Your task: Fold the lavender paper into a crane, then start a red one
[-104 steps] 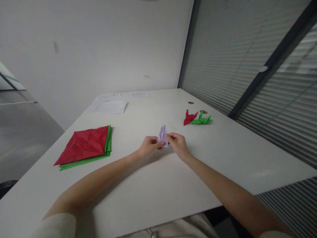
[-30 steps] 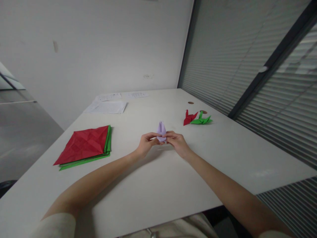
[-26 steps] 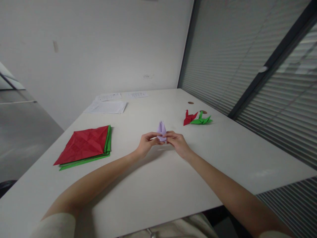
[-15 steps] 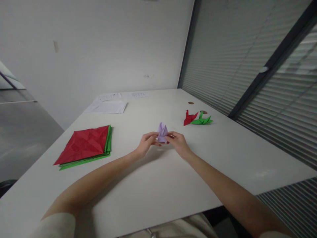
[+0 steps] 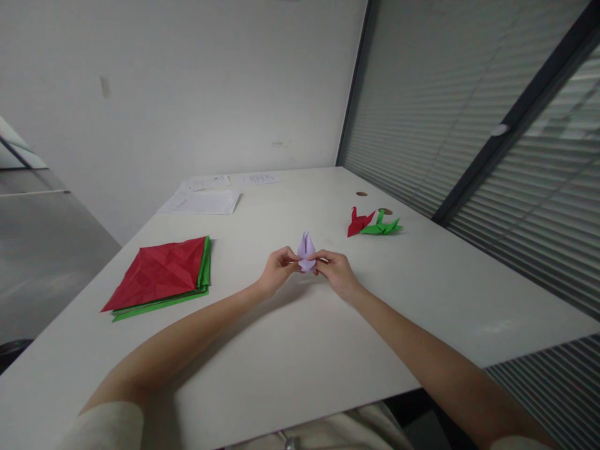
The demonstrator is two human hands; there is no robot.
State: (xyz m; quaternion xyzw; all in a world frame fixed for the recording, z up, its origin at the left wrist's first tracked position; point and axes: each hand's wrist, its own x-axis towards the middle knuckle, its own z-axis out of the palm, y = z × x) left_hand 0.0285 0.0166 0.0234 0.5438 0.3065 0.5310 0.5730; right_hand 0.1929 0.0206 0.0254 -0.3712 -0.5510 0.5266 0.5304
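Observation:
A small folded piece of lilac origami paper is held up above the white table, its two narrow points facing upward. My left hand pinches its lower left side between thumb and fingers. On the opposite side, my right hand grips the lower right edge the same way. The fingertips cover parts of the paper's base. Farther off to the right, a red paper crane and a green paper crane stand side by side on the table.
A stack of creased sheets, with a red sheet on top and green sheets below, lies at the left. White printed papers rest at the far left of the table. Blinds line the right side.
The lilac paper has turned slightly, and its two points now stand closer together. Both hands have shifted their fingers on its lower part, staying in about the same place.

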